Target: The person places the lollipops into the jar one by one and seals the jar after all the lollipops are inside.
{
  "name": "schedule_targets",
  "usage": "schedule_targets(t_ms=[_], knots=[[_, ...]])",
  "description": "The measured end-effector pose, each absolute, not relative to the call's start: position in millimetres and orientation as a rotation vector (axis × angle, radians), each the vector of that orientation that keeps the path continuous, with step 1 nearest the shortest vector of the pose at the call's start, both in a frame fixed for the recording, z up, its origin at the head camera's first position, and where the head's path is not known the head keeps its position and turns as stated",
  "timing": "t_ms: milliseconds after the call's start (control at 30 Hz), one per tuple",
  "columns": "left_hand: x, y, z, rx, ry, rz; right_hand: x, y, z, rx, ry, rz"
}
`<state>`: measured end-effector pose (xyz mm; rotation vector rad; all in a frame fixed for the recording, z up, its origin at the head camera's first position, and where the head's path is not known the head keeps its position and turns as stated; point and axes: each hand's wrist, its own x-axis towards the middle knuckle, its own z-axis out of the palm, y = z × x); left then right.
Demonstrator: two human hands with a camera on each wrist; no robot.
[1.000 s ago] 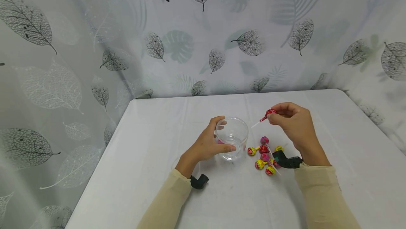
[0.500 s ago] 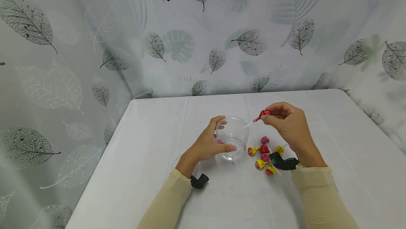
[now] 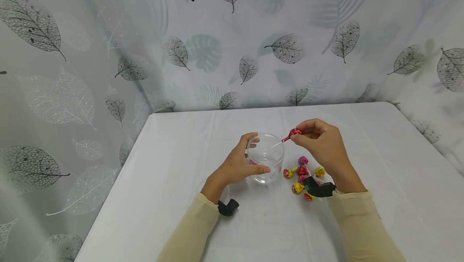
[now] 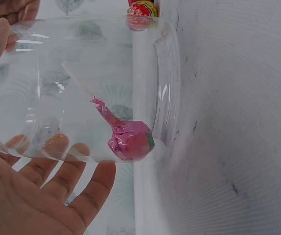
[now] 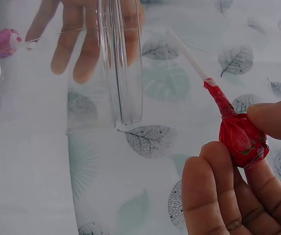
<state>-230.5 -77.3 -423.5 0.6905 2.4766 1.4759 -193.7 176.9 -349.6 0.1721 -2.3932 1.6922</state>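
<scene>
left hand: my left hand (image 3: 237, 168) was wrapped round the clear round plastic jar (image 3: 266, 157), thumb and fingers curled on its wall, jar upright on the white cloth-covered surface (image 3: 181, 165).
right hand: my right hand (image 3: 322, 146) pinched the red-wrapped lollipop with white stick (image 3: 291, 134) by its head, between thumb and fingertips (image 5: 214, 196); stick pointed toward the jar mouth, tip just over the rim.
in jar: one pink-wrapped lollipop (image 4: 129, 140) lay at the bottom, against the wall.
loose pile: cluster of yellow, red and pink wrapped lollipops (image 3: 301, 173) lay on the surface just right of the jar, partly behind my right wrist's black camera mount (image 3: 318, 188); exact count couldn't be told.
progress: I judged it early, one in, one in hand at the rim and not let go, the pile on the surface left to move.
backdrop: grey leaf-print curtain (image 3: 232, 40) hung behind and to both sides.
</scene>
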Motion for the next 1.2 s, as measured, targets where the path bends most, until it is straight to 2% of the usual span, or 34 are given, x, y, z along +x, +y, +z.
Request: schedule_targets(t_ms=[900,1200], knots=[[-231.8,-79.0,-426.4,0.756,2.403,1.542,-190.9,156.3,-348.5,0.201,-2.505,1.711],[-232.1,-78.5,-425.8,0.732,2.439,1.513,-192.6,162.6,-349.6,0.245,-2.550,1.571]])
